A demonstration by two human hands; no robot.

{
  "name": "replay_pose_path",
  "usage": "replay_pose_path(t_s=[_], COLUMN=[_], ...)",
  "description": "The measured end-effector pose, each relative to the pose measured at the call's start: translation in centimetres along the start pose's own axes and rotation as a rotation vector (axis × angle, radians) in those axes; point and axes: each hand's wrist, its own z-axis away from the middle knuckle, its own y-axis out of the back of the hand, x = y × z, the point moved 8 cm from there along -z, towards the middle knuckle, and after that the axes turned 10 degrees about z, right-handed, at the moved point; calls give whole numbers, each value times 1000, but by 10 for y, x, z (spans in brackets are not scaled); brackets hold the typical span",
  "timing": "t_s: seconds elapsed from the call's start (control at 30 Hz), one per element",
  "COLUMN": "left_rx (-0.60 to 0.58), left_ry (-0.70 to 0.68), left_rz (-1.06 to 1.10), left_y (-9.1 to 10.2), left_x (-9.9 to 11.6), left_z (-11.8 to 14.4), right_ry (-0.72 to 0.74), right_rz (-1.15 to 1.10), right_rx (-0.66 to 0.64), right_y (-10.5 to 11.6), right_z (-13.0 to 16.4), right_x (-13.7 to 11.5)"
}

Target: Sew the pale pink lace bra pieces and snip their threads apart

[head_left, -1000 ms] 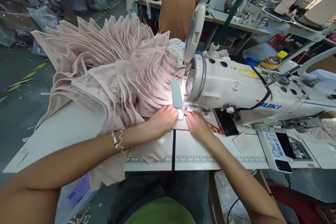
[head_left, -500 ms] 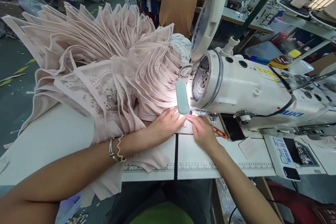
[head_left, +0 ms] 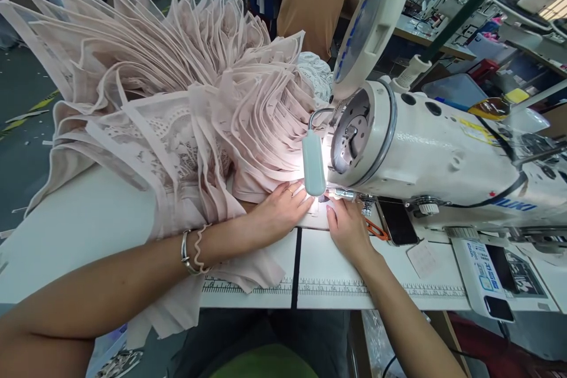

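My left hand lies on pale pink fabric beside the needle area, its fingers stretched out and pressed flat. Under the head of the white sewing machine is my right hand, thumb apart from the fingers, whose tips are hidden. A small light patch of cloth or paper lies between the hands. The large heap of pale pink garments, with lace panels, fills the left of the table. A small pale green lamp hangs over the needle area and hides the needle.
Orange-handled scissors or snips and a black phone lie right of my right hand. A small paper and the control panel are farther right. A ruler strip runs along the front edge. A person in brown works behind.
My right hand has drawn away from my left fingertips and moved slightly right, under the machine head. My left hand stays on the fabric. The view has shifted a little.
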Motion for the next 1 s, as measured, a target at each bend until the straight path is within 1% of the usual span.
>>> replay_pose_path(t_s=[0.07,0.13,0.27,0.3,0.37,0.43,0.5,0.6,0.73,0.8,0.9,1.0], left_rx=[10,14,23,22,14,1,-8,-1,3,5,16,21], left_ry=[-1,-6,-14,-10,-1,-14,-47,-78,-73,-66,-63,-60], left_rz=[-4,-14,-7,10,64,115,126,90,54,49,45,56], left_y=[0,-1,0,1,1,1,1,1,0,-1,-1,-1], left_x=[0,1,1,0,-1,0,2,5,5,4,3,3], left_z=[1,1,0,0,-1,-1,0,2,2,3,3,2], right_ry=[-13,-27,-32,-25,-9,-14,-32,-61,-172,-197,-184,-183], right_rz=[60,158,378,417,456,420,329,274,345,319,248,189], right_rx=[36,42,-69,-86,-79,-73,-117,-226,-397,-460,-529,-564], right_y=[10,22,40,43,46,44,35,21,7,4,1,-1], right_z=[2,6,20,24,28,27,22,10,-8,-15,-24,-29], right_x=[6,14,28,30,31,31,28,18,8,3,-4,-8])
